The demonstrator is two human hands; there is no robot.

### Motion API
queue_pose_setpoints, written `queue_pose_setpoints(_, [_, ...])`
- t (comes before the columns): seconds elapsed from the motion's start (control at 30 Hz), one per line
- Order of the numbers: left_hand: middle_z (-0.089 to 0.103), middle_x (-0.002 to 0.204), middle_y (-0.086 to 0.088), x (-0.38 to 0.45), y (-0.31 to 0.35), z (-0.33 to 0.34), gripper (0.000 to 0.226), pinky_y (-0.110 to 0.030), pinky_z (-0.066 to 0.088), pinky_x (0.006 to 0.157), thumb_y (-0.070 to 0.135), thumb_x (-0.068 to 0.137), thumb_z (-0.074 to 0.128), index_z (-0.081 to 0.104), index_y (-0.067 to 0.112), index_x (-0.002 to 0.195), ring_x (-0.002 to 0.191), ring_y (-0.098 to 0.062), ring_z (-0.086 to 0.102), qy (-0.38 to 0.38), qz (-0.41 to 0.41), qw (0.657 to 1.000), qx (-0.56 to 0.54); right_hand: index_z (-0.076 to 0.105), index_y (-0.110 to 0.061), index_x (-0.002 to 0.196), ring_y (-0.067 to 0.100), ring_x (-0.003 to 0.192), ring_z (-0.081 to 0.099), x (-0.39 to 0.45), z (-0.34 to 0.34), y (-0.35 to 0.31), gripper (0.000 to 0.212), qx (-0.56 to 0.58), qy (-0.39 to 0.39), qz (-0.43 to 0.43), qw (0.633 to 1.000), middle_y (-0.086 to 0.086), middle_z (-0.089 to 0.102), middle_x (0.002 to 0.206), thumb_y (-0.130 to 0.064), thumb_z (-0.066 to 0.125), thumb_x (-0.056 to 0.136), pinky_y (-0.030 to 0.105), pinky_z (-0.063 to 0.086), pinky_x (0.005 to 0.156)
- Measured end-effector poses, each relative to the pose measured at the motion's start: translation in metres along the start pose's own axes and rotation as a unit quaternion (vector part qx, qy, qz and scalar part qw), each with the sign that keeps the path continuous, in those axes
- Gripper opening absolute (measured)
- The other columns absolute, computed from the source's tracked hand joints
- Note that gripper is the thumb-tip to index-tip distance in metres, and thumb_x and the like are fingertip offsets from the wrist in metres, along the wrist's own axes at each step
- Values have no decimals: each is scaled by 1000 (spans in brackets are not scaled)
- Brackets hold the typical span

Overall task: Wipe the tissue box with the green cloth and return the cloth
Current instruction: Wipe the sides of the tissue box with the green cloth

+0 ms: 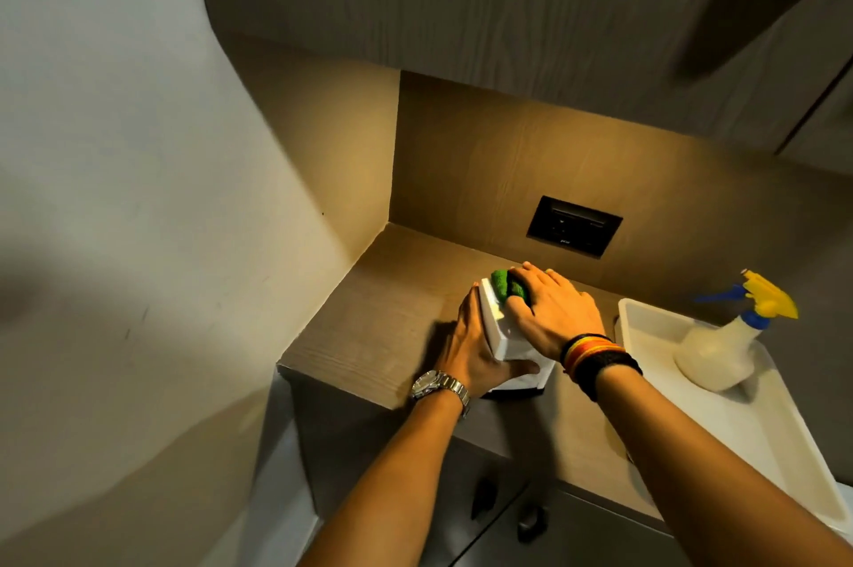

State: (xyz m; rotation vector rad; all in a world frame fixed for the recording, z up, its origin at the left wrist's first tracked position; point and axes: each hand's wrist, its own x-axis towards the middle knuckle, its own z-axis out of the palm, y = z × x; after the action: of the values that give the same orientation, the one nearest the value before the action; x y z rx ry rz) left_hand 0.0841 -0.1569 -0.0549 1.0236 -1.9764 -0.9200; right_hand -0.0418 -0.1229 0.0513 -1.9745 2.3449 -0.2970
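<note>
A white tissue box [501,331] sits on the wooden bench [392,326], near the corner where the side wall [138,197] meets the back panel. The left hand [475,345] wraps the box's left side, fingers laid flat along that face and the thumb hooked across the near end, so it grips the box. The right hand [554,312] lies palm down on top of the box, pressing the green cloth [505,285] against the far end of the lid; the fingers curl over the cloth, which bulges out from beneath the fingertips. A metal watch [438,386] is on the left wrist and striped bands [595,356] are on the right.

Just right of the box, a white tray [738,428] rests on the bench with a spray bottle [724,345] standing in its far end. A dark wall socket [574,225] is set in the back panel beyond the hands.
</note>
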Motion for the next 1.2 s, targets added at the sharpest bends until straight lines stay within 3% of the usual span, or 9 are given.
queue_pose_setpoints(0.1, [23, 160, -1, 1, -7, 3, 139, -25, 30, 109, 73, 55, 81, 1, 24, 158, 142, -13, 30, 2, -2, 1000, 2, 37, -38, 145, 24, 145, 31, 7, -1, -6, 60, -5, -15, -25, 1000, -6, 36, 158, -53, 29, 87, 53, 32, 112])
queue_pose_setpoints(0.23, [42, 142, 5, 2, -3, 0, 124, -33, 55, 97, 71, 52, 84, 18, 31, 149, 122, -11, 51, 6, -1, 1000, -11, 39, -40, 144, 15, 144, 31, -22, -4, 8, 58, 2, -28, -113, 993, -9, 40, 155, -52, 29, 88, 47, 30, 114])
queue_pose_setpoints(0.3, [44, 142, 3, 1, -2, -1, 127, -35, 58, 92, 69, 50, 86, 17, 31, 149, 122, -15, 54, 7, -19, 1000, -14, 39, -41, 144, 13, 144, 30, -38, -9, 24, 57, 15, -47, -128, 991, -12, 40, 155, -52, 29, 89, 43, 28, 114])
queue_pose_setpoints(0.47, [41, 145, 2, 0, -4, 2, 134, -30, 51, 89, 67, 47, 89, 12, 36, 151, 123, -17, 52, 9, -44, 999, -28, 44, -37, 143, 19, 140, 38, -28, -17, 39, 56, 58, -45, -52, 996, -5, 43, 153, -46, 32, 89, 44, 33, 115])
queue_pose_setpoints(0.6, [41, 141, 4, 1, -3, 4, 127, -31, 51, 93, 68, 51, 87, 16, 34, 150, 122, -17, 52, 4, -42, 999, -15, 50, -29, 136, 22, 123, 52, 1, -11, 14, 54, 69, -31, -35, 996, 2, 57, 139, -49, 38, 87, 47, 47, 101])
queue_pose_setpoints(0.77, [45, 136, 5, 2, -1, 2, 120, -27, 54, 86, 66, 51, 86, 20, 34, 146, 118, -17, 55, 1, -32, 999, -22, 42, -32, 144, 24, 142, 35, -9, 0, 11, 63, 35, -24, -59, 997, -2, 44, 153, -54, 40, 86, 49, 34, 112])
queue_pose_setpoints(0.9, [45, 144, 0, -2, 1, 3, 122, -42, 59, 92, 64, 57, 85, 15, 31, 151, 124, -22, 57, 1, -45, 998, -50, 38, -35, 147, 19, 145, 30, -41, 0, 28, 63, 39, -25, -108, 993, -5, 39, 156, -56, 38, 87, 44, 28, 116])
queue_pose_setpoints(1.03, [43, 149, -3, -4, 4, 3, 127, -46, 56, 95, 59, 58, 87, 8, 32, 155, 128, -28, 54, -1, -60, 997, -53, 35, -34, 149, 21, 148, 24, -48, -2, 27, 60, 45, -27, -105, 993, -4, 34, 159, -50, 44, 91, 46, 24, 119])
queue_pose_setpoints(1.2, [35, 149, -8, -3, 13, 6, 133, -38, 55, 92, 58, 57, 84, 1, 29, 157, 125, -27, 53, 10, -67, 997, -31, 31, -35, 150, 22, 149, 21, -48, -8, 30, 74, 42, -48, -135, 989, -5, 30, 160, -60, 57, 86, 47, 25, 120])
